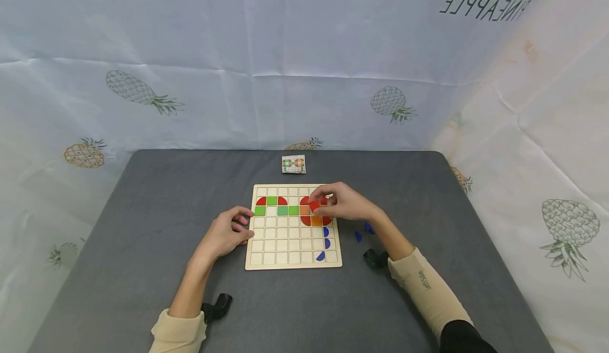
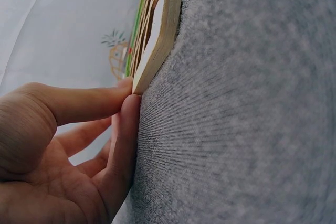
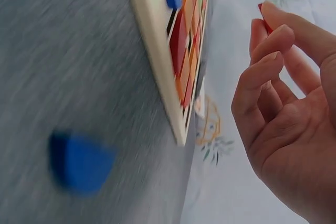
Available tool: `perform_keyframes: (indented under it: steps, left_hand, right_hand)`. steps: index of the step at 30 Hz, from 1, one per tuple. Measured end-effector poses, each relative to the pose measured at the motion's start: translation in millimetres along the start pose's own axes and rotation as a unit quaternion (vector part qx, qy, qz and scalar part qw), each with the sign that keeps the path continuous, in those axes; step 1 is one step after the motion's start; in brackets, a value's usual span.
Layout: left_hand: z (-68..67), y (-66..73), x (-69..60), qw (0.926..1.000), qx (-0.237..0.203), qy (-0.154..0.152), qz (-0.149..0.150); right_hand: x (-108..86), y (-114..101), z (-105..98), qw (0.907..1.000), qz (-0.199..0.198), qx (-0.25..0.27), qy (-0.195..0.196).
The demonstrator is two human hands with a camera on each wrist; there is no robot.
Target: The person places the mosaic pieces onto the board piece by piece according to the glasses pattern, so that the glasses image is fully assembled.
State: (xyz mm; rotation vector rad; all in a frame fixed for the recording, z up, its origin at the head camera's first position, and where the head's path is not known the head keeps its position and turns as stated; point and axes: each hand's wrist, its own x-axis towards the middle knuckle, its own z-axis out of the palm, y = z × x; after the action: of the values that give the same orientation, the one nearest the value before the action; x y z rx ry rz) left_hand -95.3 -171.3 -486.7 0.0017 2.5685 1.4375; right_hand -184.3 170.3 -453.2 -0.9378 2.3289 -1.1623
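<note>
A square wooden grid board point(image 1: 269, 246) lies on the table. My left hand point(image 1: 227, 231) is at its left side; in the left wrist view, the thumb and a fingertip pinch the board's edge point(image 2: 157, 51). Over the upper right squares, my right hand point(image 1: 346, 201) pinches a small red piece point(image 1: 314, 205) between thumb and finger. In the right wrist view that red piece point(image 3: 266, 19) shows only in part, raised above the board. Red, orange and green pieces point(image 1: 293, 210) fill squares in the upper rows. Several blue pieces point(image 1: 326, 243) lie along the board's right side, and my right hand hides some squares.
Behind the board lies a small card point(image 1: 293, 164) with a coloured pattern. Loose blue pieces point(image 1: 358, 236) sit on the grey table point(image 1: 200, 178) to the right of the board. A patterned cloth point(image 1: 285, 36) hangs behind the table and at its sides.
</note>
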Motion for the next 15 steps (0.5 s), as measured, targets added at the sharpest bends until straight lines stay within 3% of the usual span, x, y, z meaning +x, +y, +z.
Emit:
perform_keyframes:
  steps: [9,15]
  left_hand:
    - [-0.5,-1.2,0.0,1.0000,0.001,0.000,0.003]
    - [-0.2,-1.7,0.7,1.0000,-0.004,-0.005,0.002]
  right_hand:
    - [35.4,-10,13,0.9977,-0.018,0.047,-0.046]
    - [53.4,-21,23,0.9966,0.000,0.061,-0.055]
